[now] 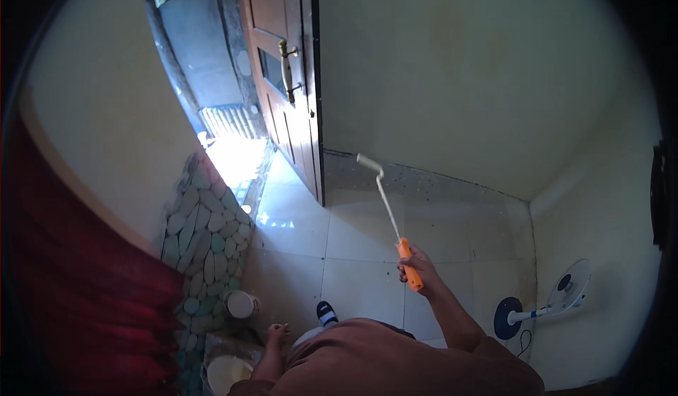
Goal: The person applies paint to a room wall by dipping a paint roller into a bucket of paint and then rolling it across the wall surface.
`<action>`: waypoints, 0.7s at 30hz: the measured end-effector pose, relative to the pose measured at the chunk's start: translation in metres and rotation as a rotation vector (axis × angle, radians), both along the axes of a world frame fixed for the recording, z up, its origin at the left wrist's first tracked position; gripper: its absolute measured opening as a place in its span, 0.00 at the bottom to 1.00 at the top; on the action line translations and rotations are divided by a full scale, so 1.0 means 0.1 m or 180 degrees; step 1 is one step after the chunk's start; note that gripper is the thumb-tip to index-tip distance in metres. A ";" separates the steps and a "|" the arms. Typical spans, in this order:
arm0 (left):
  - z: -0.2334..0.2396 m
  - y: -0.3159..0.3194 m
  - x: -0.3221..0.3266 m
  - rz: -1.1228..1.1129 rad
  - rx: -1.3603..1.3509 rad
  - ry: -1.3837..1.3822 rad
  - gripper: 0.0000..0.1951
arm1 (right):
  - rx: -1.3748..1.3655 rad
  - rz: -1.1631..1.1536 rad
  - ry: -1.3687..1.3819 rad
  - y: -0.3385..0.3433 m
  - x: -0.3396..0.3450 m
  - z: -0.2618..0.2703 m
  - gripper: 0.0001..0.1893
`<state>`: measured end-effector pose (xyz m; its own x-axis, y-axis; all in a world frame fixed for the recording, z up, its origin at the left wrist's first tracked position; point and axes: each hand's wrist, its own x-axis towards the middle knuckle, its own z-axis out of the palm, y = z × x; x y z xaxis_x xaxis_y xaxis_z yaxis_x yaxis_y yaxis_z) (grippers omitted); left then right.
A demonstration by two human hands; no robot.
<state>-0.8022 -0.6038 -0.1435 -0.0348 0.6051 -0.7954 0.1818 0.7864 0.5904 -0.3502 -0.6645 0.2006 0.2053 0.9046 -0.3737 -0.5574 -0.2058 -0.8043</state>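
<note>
My right hand [416, 269] is closed around the orange plastic handle of a small paint roller [391, 210]. The roller's long thin frame points up and left, and its pale narrow sleeve shows in front of the foot of the far wall [466, 105]; whether it touches the wall I cannot tell. Low in the view, my left hand [278, 332] hangs beside my body with its fingers curled, and no object shows in it. To its left is a white tub [241, 305], and below that a larger container [228, 374] with pale contents, partly hidden by my left arm.
A wooden door [296, 94] with a long pull handle stands ajar at a bright doorway. Pebble-stone cladding [204, 237] and a red curtain [95, 290] line the left. On the right, a pedestal fan [567, 290] with its cord is by the wall. Light tiles [360, 285] cover the floor.
</note>
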 end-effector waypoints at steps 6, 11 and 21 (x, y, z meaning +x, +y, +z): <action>0.49 1.19 0.50 -0.0644 0.0139 0.0036 0.12 | 0.0399 -0.0373 -0.0473 0.34 0.09 0.35 0.30; 0.36 1.56 0.81 -0.1441 0.0180 0.0169 0.14 | -0.0112 -0.0853 -0.0724 0.50 0.33 -0.01 0.26; -0.44 2.10 1.44 -0.2223 0.0376 0.0724 0.18 | -0.0374 -0.1296 -0.0689 1.32 1.18 -0.61 0.10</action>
